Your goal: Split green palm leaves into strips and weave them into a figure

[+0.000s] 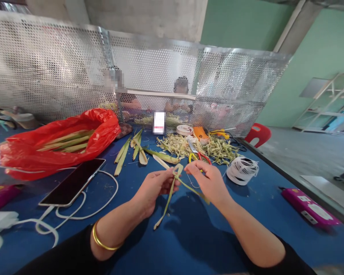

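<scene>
My left hand [157,187] pinches a pale green leaf strip [167,208] folded into a loop, with two tails hanging apart below it. Close by on the right, my right hand [208,181] is closed, thumb against fingers; whatever it grips is too small to make out. A thin pale line shows under these fingers. Just beyond the hands lie scissors [200,156] with red and yellow handles, blades pointing away. Behind them spreads a heap of shredded leaf strips [174,145]. Several longer leaf pieces [122,154] rest to the left, and a roll of white cord [242,170] is at the right.
A red plastic bag [60,152] of leaf stalks stands at left, beside a phone [74,183] with a white cable [114,191]. A purple packet [308,206] lies at right. The perforated metal screen [154,65] bounds the table's far side, with people behind it.
</scene>
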Available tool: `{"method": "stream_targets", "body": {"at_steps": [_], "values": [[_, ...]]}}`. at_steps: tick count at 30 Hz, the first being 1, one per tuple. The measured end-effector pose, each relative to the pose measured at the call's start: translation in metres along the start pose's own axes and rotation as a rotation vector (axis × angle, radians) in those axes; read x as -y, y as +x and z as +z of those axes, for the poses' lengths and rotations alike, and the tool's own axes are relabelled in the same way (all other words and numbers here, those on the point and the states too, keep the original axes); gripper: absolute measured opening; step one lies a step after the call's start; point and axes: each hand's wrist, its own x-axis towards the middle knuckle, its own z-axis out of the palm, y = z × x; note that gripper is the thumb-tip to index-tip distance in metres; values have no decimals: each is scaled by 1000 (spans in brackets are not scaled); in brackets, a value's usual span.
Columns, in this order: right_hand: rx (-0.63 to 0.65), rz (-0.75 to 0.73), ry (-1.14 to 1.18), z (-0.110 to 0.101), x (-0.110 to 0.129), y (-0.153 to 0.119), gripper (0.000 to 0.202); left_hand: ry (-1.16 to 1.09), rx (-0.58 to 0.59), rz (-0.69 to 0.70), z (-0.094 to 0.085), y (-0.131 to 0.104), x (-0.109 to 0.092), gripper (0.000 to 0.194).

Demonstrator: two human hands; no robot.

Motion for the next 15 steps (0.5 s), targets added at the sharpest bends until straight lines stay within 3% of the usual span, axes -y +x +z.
{"method": "stream_targets", "body": {"at_steps": [3, 5, 10, 15], "values": [[176, -51, -105, 4, 2, -3, 27, 12, -36, 39, -1, 0, -2, 28], [197, -119, -157, 8, 1, -5, 21, 16, -56, 55, -1, 1, -1, 24], [-113, -322, -297, 12, 0, -10, 10, -146, -109, 32, -2, 4, 5, 20], [-137, -505, -412, 14, 8, -18, 16, -242, -25, 33, -3, 5, 6, 13]]}}
